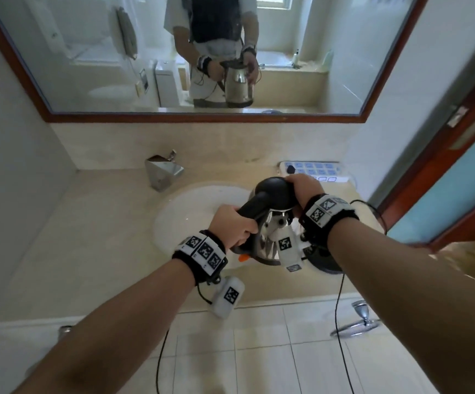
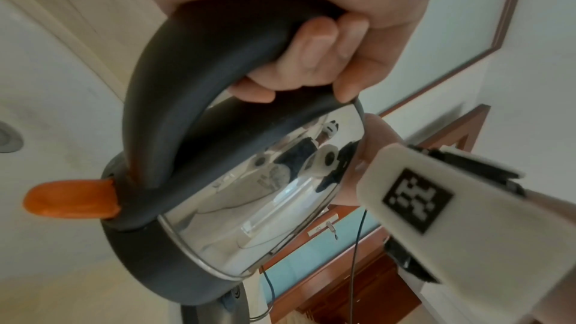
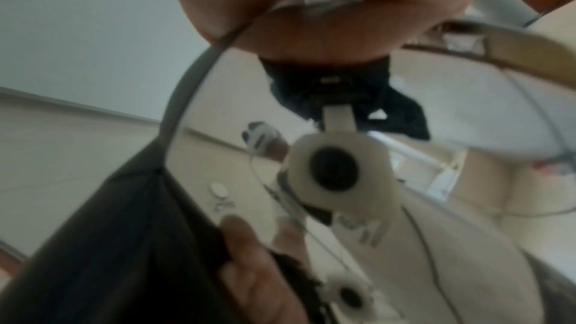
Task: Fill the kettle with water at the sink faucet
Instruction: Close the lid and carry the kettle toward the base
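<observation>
A shiny steel kettle (image 1: 263, 240) with a black lid (image 1: 273, 194) hangs over the right part of the white sink basin (image 1: 185, 206), its lid down. My left hand (image 1: 233, 226) grips its black handle (image 2: 174, 97), fingers (image 2: 311, 53) wrapped round it. My right hand (image 1: 306, 189) curls over the far right edge of the lid, palm (image 3: 311, 21) against the steel body (image 3: 218, 152). An orange switch (image 2: 71, 200) sticks out under the handle. The steel faucet (image 1: 163, 172) stands at the back left of the basin, apart from the kettle. No water shows at the faucet.
The kettle's black power base (image 1: 325, 261) lies on the beige counter (image 1: 94, 237) under my right wrist. A white power strip (image 1: 313, 170) lies by the back wall. A wood-framed mirror (image 1: 173, 52) hangs above. A door (image 1: 444, 194) stands at right, a towel ring (image 1: 355, 325) below the counter.
</observation>
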`<state>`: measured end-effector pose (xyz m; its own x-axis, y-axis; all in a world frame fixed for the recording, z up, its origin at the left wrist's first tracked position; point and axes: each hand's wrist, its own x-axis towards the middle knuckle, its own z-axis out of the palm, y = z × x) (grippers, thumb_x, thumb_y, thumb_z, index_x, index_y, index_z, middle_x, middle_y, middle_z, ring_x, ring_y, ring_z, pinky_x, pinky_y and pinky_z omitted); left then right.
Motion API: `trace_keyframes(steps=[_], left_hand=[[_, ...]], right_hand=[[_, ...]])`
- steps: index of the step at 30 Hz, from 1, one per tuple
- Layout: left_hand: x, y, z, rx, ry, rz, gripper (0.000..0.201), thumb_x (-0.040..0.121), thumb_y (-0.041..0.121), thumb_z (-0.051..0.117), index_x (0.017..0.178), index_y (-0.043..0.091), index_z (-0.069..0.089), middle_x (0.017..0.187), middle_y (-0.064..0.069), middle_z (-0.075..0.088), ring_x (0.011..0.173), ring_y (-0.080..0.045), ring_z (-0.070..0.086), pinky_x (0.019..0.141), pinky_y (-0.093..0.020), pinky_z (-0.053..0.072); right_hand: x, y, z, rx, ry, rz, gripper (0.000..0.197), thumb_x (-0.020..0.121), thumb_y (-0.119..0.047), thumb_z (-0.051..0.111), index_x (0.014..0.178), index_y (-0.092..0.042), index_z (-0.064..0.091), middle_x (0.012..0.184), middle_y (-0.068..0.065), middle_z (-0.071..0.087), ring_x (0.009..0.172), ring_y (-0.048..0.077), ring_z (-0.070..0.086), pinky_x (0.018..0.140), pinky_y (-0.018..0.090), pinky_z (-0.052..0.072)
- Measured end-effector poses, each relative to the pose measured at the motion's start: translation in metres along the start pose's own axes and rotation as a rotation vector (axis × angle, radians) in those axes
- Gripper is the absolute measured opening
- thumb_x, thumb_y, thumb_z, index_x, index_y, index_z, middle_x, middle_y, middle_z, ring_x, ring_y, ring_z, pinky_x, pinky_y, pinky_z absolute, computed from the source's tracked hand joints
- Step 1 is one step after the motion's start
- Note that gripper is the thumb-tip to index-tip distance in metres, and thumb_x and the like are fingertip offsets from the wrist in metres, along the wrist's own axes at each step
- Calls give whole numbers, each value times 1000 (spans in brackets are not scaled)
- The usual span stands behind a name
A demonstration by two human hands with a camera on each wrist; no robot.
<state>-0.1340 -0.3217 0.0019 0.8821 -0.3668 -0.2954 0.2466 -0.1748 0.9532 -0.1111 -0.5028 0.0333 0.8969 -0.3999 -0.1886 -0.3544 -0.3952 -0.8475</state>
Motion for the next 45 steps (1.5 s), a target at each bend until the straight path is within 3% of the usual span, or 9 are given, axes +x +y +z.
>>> trace_keyframes(steps=[3, 5, 7, 18, 23, 30, 37, 43, 45], left_hand=[[4, 6, 15, 24, -49, 8, 9, 70, -9, 60, 74, -1, 57, 50, -7, 42, 40, -19, 36, 43, -27, 31], [6, 11, 26, 34, -82, 15, 9, 71, -9, 60, 78, -3, 57, 50, -7, 41, 40, -19, 36, 43, -28, 31], [12, 20, 39, 41, -122, 42, 10, 72, -11, 59, 77, -3, 57, 51, -7, 40, 40, -18, 35, 42, -26, 31], [72, 37, 149, 147, -212, 51, 16, 73, -16, 58, 65, -2, 53, 36, -5, 37, 31, -15, 32, 36, -22, 27], [87, 24, 176, 134, -178, 15, 25, 73, -20, 53, 59, 0, 49, 34, -2, 37, 27, -14, 30, 35, -20, 25], [94, 6, 186, 171, -166, 5, 34, 69, -16, 56, 45, 7, 49, 36, -7, 39, 29, -16, 32, 37, -22, 28], [96, -7, 172, 238, -189, 2, 24, 67, -9, 59, 48, 5, 51, 41, -8, 43, 32, -18, 35, 39, -23, 31], [97, -9, 160, 223, -170, -17, 29, 70, -12, 58, 49, 6, 51, 36, -3, 43, 30, -16, 36, 40, -24, 32], [99, -8, 158, 247, -167, -20, 26, 71, -11, 58, 53, 6, 52, 36, -1, 45, 30, -15, 37, 42, -26, 34]], right_hand=[[-9, 11, -20, 242, 4, 58, 15, 76, -27, 49, 70, -21, 60, 73, -1, 55, 78, 21, 55, 85, 40, 52], [-19, 15, -42, 386, 42, 126, 19, 78, -26, 52, 60, -19, 53, 61, 1, 53, 55, 22, 53, 60, 34, 53], [-21, 23, -65, 521, 92, 163, 29, 80, -24, 55, 54, -16, 48, 47, 2, 47, 38, 21, 44, 38, 22, 39], [17, 90, -164, 516, 184, 156, 47, 86, -18, 49, 40, -14, 57, 41, 4, 51, 32, 22, 48, 42, 23, 38], [34, 116, -177, 552, 169, 238, 30, 87, -23, 50, 59, -13, 51, 47, 4, 51, 27, 17, 46, 34, 16, 35], [44, 140, -176, 518, 107, 260, 29, 88, -29, 49, 64, -13, 54, 52, 5, 57, 44, 24, 54, 38, 22, 41], [38, 150, -159, 561, 80, 278, 28, 88, -29, 50, 66, -14, 56, 53, 4, 53, 40, 21, 49, 40, 23, 38], [41, 146, -147, 560, 117, 223, 26, 92, -27, 44, 92, -11, 64, 66, 5, 59, 53, 21, 53, 47, 27, 42], [45, 144, -143, 541, 117, 230, 25, 91, -27, 45, 85, -12, 64, 61, 4, 58, 49, 20, 53, 46, 26, 41]])
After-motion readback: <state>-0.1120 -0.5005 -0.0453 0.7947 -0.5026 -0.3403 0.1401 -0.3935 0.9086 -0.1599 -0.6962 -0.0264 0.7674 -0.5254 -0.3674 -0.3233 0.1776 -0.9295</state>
